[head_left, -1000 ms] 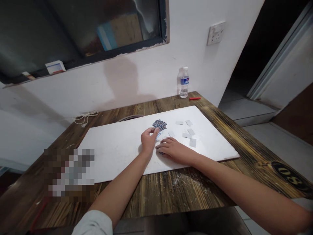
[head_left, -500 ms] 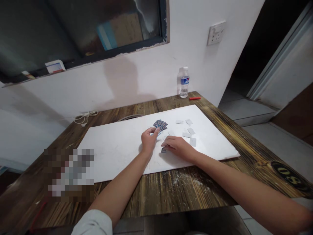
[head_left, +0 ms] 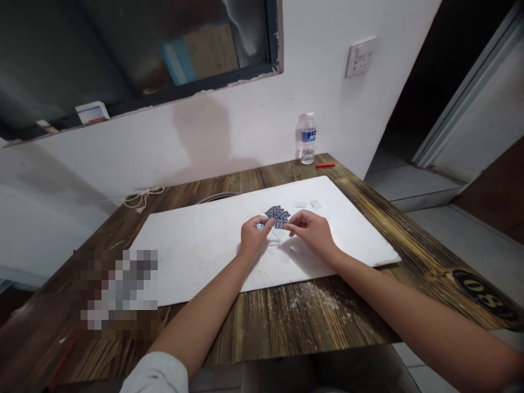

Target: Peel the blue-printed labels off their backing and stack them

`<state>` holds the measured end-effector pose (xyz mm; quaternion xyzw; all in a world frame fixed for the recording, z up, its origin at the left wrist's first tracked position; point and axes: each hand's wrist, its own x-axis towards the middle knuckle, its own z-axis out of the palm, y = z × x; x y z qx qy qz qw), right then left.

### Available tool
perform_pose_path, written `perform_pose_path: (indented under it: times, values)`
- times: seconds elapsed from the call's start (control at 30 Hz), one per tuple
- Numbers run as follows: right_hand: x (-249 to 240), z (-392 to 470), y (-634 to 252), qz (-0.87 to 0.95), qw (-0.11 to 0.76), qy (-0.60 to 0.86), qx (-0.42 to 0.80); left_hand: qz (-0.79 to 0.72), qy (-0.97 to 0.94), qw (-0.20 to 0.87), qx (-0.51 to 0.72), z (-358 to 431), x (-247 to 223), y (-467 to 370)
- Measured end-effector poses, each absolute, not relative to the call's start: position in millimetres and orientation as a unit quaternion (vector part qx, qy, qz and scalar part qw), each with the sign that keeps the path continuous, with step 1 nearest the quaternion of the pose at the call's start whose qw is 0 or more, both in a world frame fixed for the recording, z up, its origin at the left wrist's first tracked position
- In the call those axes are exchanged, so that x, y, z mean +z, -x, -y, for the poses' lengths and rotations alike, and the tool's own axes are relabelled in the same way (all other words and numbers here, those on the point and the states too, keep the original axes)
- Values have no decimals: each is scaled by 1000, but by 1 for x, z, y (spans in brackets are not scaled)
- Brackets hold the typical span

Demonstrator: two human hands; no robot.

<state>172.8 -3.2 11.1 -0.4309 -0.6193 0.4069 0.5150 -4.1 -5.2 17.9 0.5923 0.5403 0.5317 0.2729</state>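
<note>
My left hand (head_left: 252, 236) is closed on a fan of small dark-patterned cards (head_left: 277, 210), held up over a white board (head_left: 192, 251). Against the fan's lower right side, my right hand (head_left: 314, 230) pinches one small card (head_left: 280, 224) between thumb and fingers. That card overlaps the others, and the two hands are close together. Beyond my right hand, a small pale card (head_left: 316, 204) lies flat on the board beside a second pale card (head_left: 300, 204). My right hand hides part of the board behind it.
The board rests on a dark wooden table (head_left: 270, 322). Near the wall stand a water bottle (head_left: 308, 141) and a red stick-like item (head_left: 326, 165). A white cord (head_left: 143, 196) lies at the back left. A blurred patch covers the left front.
My right hand has come up from low over the board, bringing a small card to the fan. My left hand has shifted slightly right with the fan.
</note>
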Motion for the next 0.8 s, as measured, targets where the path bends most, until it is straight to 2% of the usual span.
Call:
perform_pose_path:
  times: [0.47, 0.8]
  values:
    - [12, 5, -173, 639, 508, 448, 364, -527, -620, 268, 515, 6, 19, 3]
    - [9, 4, -172, 628, 522, 428, 386, -528, -625, 255, 515, 6, 19, 3]
